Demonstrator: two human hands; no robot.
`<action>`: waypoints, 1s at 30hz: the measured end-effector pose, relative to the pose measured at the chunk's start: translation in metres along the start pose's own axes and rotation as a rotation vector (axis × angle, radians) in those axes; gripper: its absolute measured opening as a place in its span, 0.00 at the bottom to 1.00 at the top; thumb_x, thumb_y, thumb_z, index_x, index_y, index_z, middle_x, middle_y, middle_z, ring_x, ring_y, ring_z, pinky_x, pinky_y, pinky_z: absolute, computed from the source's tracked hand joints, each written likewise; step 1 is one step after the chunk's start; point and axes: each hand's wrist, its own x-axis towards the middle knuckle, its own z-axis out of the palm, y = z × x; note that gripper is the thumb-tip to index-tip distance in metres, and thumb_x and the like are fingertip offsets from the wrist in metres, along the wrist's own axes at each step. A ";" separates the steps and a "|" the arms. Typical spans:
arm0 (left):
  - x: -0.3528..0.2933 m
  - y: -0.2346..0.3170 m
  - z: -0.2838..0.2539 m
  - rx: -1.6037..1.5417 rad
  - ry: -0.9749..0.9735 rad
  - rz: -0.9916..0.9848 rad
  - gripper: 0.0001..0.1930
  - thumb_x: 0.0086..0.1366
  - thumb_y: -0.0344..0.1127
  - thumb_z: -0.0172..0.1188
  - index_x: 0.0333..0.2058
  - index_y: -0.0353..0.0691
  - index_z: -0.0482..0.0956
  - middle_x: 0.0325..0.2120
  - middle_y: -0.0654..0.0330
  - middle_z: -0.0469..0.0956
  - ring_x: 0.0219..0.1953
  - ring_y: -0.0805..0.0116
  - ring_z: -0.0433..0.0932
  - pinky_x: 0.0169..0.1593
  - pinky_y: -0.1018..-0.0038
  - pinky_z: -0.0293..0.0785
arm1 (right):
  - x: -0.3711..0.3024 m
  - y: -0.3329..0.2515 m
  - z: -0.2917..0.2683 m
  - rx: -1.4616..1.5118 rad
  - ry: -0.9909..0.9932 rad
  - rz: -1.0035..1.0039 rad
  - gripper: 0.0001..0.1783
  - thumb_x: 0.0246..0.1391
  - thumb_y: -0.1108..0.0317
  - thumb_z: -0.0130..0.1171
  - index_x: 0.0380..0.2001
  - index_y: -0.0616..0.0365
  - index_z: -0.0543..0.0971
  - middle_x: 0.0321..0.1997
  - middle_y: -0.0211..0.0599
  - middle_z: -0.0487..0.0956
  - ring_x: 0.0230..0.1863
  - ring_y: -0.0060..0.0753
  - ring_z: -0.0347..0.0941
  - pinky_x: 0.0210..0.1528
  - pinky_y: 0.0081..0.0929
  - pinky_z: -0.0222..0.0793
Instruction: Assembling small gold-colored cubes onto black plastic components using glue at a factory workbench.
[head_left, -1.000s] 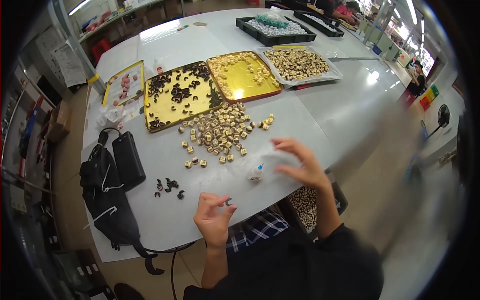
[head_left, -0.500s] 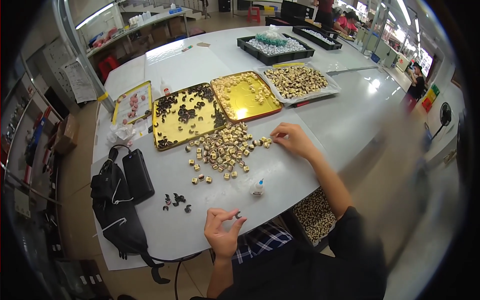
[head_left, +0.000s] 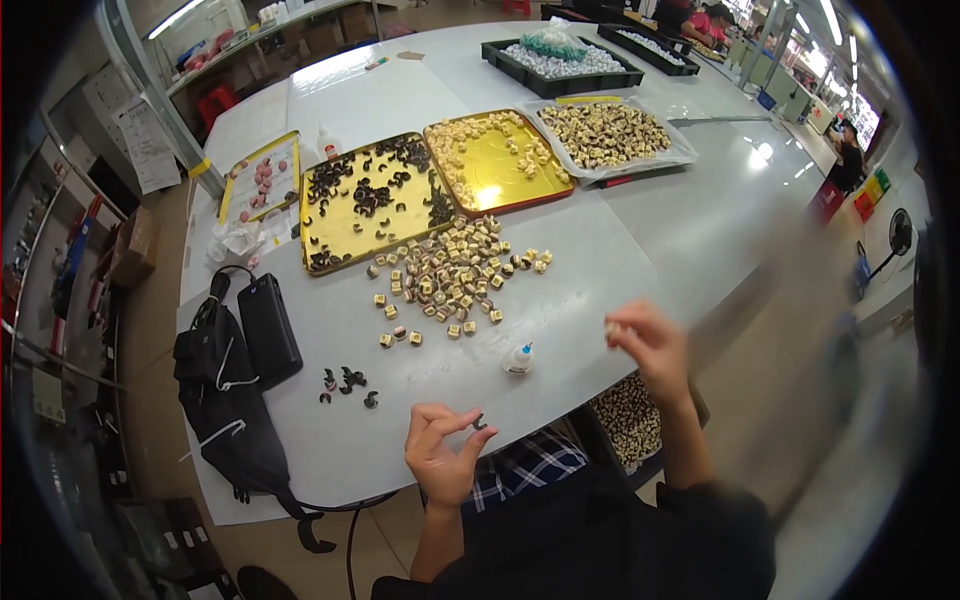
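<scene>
- One dark curved piece (head_left: 480,422) is clamped in the left grip (head_left: 443,455).
- Right grip (head_left: 655,352) pinches a pale piece (head_left: 610,329).
- Bottle (head_left: 518,360) stands between, block pile (head_left: 455,275) beyond.

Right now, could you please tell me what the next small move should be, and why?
Probably bring the right hand toward the left hand: the left pinches a dark curved piece, the right appears to pinch a small pale piece, and the two are apart.

The left hand (head_left: 445,460) pinches a dark curved piece (head_left: 479,423), the right hand (head_left: 655,350) a small pale piece (head_left: 610,331); between the hands a bottle (head_left: 517,360) stands on the bench (head_left: 590,250).
</scene>
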 end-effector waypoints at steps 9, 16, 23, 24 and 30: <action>0.009 -0.006 0.001 -0.091 0.005 0.018 0.15 0.38 0.27 0.73 0.29 0.37 0.81 0.25 0.64 0.67 0.30 0.70 0.65 0.34 0.76 0.64 | -0.060 -0.015 0.072 0.490 -0.200 0.436 0.07 0.46 0.83 0.58 0.32 0.68 0.77 0.37 0.45 0.75 0.36 0.29 0.72 0.38 0.19 0.70; 0.010 -0.014 -0.004 -0.299 -0.050 0.023 0.15 0.39 0.32 0.74 0.29 0.38 0.81 0.25 0.65 0.67 0.31 0.71 0.65 0.35 0.76 0.63 | -0.053 -0.013 0.093 0.557 -0.227 0.474 0.08 0.48 0.81 0.57 0.34 0.68 0.75 0.38 0.45 0.74 0.36 0.27 0.72 0.39 0.19 0.70; 0.006 -0.010 -0.005 -0.306 -0.062 0.019 0.16 0.37 0.33 0.75 0.29 0.40 0.82 0.25 0.67 0.66 0.31 0.71 0.64 0.35 0.76 0.62 | -0.050 -0.004 0.103 0.624 -0.196 0.493 0.08 0.49 0.80 0.57 0.34 0.66 0.73 0.38 0.45 0.74 0.36 0.25 0.71 0.38 0.19 0.69; 0.006 -0.010 -0.005 -0.293 -0.063 0.015 0.16 0.37 0.33 0.75 0.29 0.41 0.82 0.25 0.67 0.65 0.31 0.71 0.64 0.35 0.76 0.62 | -0.050 -0.003 0.103 0.647 -0.194 0.502 0.08 0.48 0.81 0.57 0.34 0.66 0.73 0.38 0.45 0.74 0.36 0.25 0.71 0.39 0.19 0.69; 0.007 -0.009 -0.007 -0.275 -0.061 0.011 0.17 0.35 0.32 0.75 0.28 0.41 0.83 0.25 0.67 0.64 0.30 0.71 0.63 0.34 0.76 0.62 | -0.050 -0.001 0.103 0.759 -0.210 0.573 0.08 0.48 0.80 0.57 0.34 0.65 0.72 0.38 0.44 0.73 0.38 0.27 0.71 0.41 0.22 0.69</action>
